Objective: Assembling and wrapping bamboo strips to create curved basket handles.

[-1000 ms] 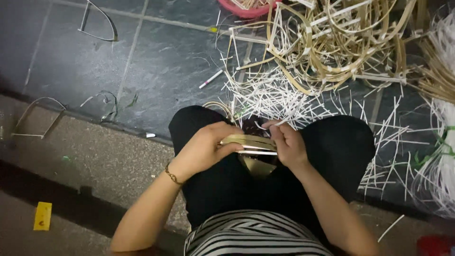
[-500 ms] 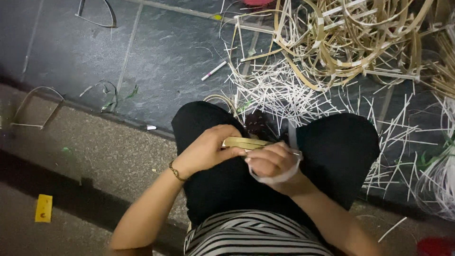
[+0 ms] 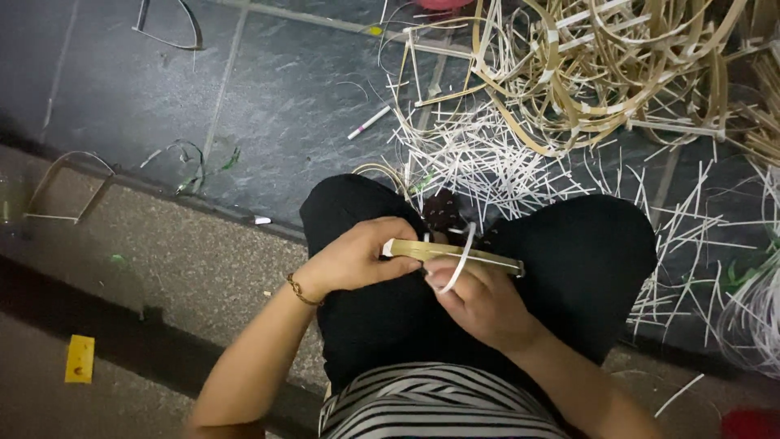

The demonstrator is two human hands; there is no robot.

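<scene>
Pale bamboo strips, bundled flat (image 3: pixel 455 254), lie across the person's lap, gripped at one end by the left hand (image 3: pixel 357 258). The right hand (image 3: pixel 479 299) pinches a thin white strip (image 3: pixel 460 258) curling over the bundle. A gold bracelet (image 3: pixel 299 291) circles the left wrist. Beyond the knees, white offcuts (image 3: pixel 487 167) and a tangle of tan strips (image 3: pixel 617 65) litter the dark tiled floor (image 3: pixel 284 106). A small yellow rectangular tag (image 3: pixel 80 358) lies lower left; its markings are unreadable. A red object (image 3: pixel 751 424) is cut off bottom right.

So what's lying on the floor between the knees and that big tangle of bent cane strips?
In the head view, a scatter of thin white strip offcuts covers the dark tiled floor between the knees and the tangle of cane strips.
</scene>
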